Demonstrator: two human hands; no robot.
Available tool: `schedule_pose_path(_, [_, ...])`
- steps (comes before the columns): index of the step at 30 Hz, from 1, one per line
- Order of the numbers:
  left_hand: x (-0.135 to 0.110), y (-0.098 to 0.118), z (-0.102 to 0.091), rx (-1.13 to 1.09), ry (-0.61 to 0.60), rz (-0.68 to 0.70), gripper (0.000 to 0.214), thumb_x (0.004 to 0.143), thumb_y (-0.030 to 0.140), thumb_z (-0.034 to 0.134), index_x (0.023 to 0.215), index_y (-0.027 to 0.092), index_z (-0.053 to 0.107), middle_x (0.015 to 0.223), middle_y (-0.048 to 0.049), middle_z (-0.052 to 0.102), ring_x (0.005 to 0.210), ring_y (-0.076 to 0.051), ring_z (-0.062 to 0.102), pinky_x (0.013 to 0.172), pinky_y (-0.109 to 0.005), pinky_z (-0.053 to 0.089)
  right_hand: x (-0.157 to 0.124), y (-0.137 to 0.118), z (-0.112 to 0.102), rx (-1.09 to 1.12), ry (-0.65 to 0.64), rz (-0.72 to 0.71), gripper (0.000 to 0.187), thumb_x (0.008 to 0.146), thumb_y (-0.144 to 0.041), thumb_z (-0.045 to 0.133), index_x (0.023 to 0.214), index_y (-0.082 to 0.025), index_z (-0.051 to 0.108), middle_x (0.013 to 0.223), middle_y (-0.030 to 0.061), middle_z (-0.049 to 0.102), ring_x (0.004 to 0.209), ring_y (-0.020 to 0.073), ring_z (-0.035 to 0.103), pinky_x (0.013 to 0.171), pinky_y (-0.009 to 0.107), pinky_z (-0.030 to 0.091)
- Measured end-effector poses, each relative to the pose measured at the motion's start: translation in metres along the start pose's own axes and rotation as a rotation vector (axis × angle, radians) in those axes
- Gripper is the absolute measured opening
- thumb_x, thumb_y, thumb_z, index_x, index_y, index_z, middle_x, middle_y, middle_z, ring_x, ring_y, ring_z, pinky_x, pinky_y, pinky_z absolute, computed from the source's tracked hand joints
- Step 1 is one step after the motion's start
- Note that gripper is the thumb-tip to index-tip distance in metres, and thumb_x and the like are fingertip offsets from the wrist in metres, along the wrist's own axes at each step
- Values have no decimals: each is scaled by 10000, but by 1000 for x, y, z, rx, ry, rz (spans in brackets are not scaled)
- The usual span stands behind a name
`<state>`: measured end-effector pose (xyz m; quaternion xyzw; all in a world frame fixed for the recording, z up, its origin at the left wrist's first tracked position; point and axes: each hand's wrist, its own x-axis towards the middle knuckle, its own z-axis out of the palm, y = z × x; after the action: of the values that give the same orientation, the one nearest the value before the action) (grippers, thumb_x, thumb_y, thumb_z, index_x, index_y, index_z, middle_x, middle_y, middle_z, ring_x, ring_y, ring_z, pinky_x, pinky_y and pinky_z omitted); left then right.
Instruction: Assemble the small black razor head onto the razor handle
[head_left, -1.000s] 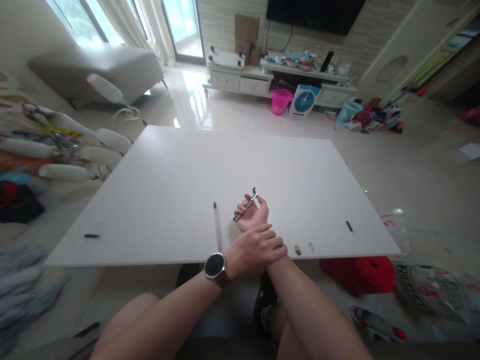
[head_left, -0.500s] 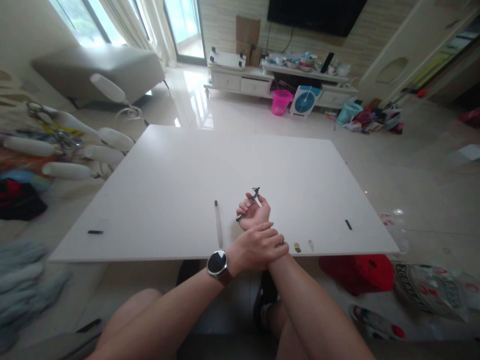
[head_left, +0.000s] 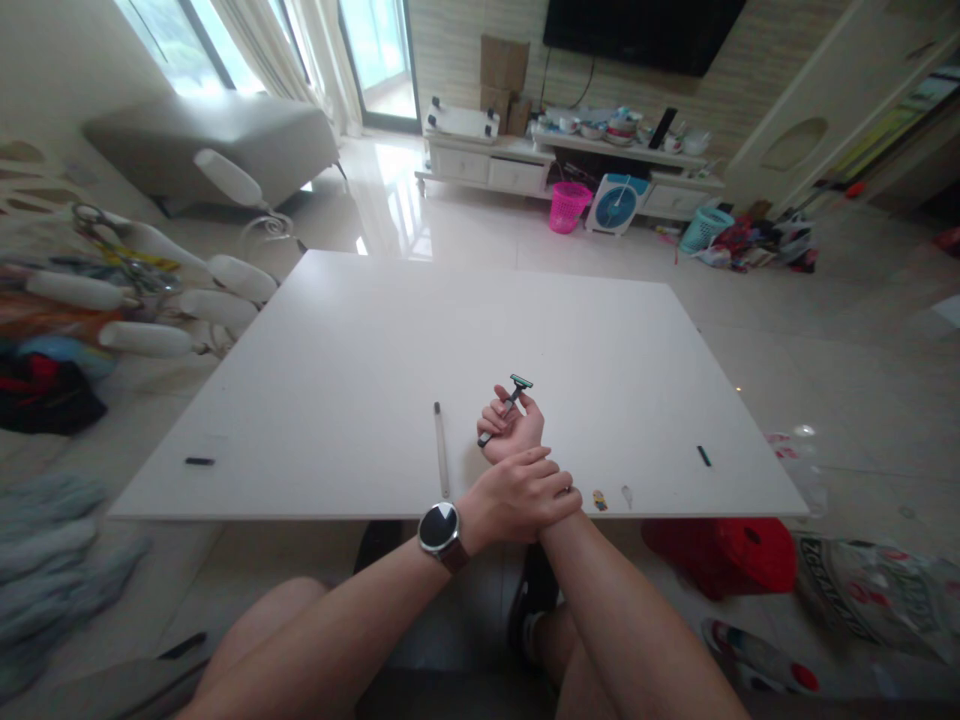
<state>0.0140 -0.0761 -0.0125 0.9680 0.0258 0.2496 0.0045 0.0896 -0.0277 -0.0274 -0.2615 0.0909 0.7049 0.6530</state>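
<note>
My right hand [head_left: 511, 430] rests palm up on the white table [head_left: 375, 380] near its front edge, fingers curled around a small razor [head_left: 511, 400] with a green head and dark handle. My left hand [head_left: 521, 495], with a round black watch [head_left: 439, 527] on its wrist, is wrapped around my right wrist. A thin pale stick [head_left: 441, 450] lies on the table just left of my hands.
Small dark pieces [head_left: 199, 461] [head_left: 703, 456] lie near the table's left and right front corners, with tiny bits [head_left: 598, 499] beside my arm. A chair [head_left: 172, 290] with clutter stands left. A red stool [head_left: 720, 555] and bags lie right on the floor.
The razor in my right hand has turned, so its green head now faces me. My left hand keeps its hold on the right wrist. The view shifted slightly.
</note>
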Motion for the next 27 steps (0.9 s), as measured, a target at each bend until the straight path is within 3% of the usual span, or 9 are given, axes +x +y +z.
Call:
schedule_pose_path(4, [0, 1, 1, -12, 5, -4, 121, 947, 172, 494, 929, 200, 610, 873, -31, 643, 783, -179, 574, 1009, -390, 428, -1, 1, -1, -38, -10, -12, 391, 951, -356, 361, 790, -151, 652, 506, -56, 373, 401, 75, 235, 388, 182, 188])
schedule_pose_path(8, [4, 2, -3, -65, -60, -43, 104, 932, 192, 528, 971, 193, 623, 907, -45, 659, 847, -192, 606, 1031, -398, 425, 2, -1, -3, -67, 2, -32, 340, 929, -378, 409, 814, -165, 648, 537, -43, 425, 430, 86, 332, 417, 196, 264])
schedule_pose_path(12, [8, -3, -24, -356, -137, -140, 368, 812, 245, 667, 1174, 195, 623, 1173, -88, 670, 1146, -239, 598, 1137, -415, 369, 10, -13, -2, -108, 108, -129, 283, 906, -399, 474, 836, -183, 643, 566, -36, 494, 449, 94, 426, 452, 218, 356])
schedule_pose_path(14, [7, -10, -37, -568, -77, -184, 508, 749, 263, 709, 1244, 204, 614, 1304, -100, 634, 1256, -264, 555, 1154, -426, 363, 13, -19, 1, -167, 177, -159, 276, 907, -397, 484, 830, -186, 644, 553, -36, 509, 437, 96, 440, 451, 224, 371])
schedule_pose_path(16, [3, -20, -47, -774, 138, -333, 471, 754, 250, 687, 1220, 209, 639, 1311, -104, 640, 1251, -275, 567, 1130, -436, 389, 15, -21, 5, -270, 204, -192, 270, 907, -394, 506, 830, -182, 656, 546, -35, 526, 432, 94, 447, 444, 222, 368])
schedule_pose_path(20, [-11, -51, -53, -1182, 986, -907, 281, 861, 319, 566, 1097, 224, 684, 1229, -82, 686, 1251, -255, 581, 1115, -415, 401, 8, -16, 14, -577, 65, -414, 307, 882, -433, 591, 853, -151, 709, 558, -23, 569, 438, 72, 439, 427, 203, 325])
schedule_pose_path(22, [-20, -66, -53, -1457, 1273, -1142, 324, 886, 417, 499, 1057, 218, 691, 1267, -82, 678, 1307, -245, 552, 1115, -387, 408, 4, -13, 15, -773, -14, -484, 345, 860, -480, 628, 843, -149, 724, 548, -22, 570, 437, 76, 455, 418, 210, 310])
schedule_pose_path(24, [-28, -77, -53, -1709, 1345, -1287, 404, 891, 484, 453, 1034, 195, 696, 1313, -101, 662, 1335, -238, 536, 1110, -358, 418, 1, -10, 15, -941, -67, -537, 352, 852, -502, 647, 823, -161, 727, 536, -28, 559, 440, 84, 479, 416, 216, 304])
schedule_pose_path(27, [-31, -83, -56, -1859, 1286, -1322, 462, 888, 520, 459, 1053, 161, 699, 1336, -137, 653, 1346, -239, 531, 1120, -340, 416, 1, -9, 14, -1071, -105, -611, 340, 874, -492, 631, 814, -173, 732, 536, -36, 544, 445, 84, 479, 432, 220, 325])
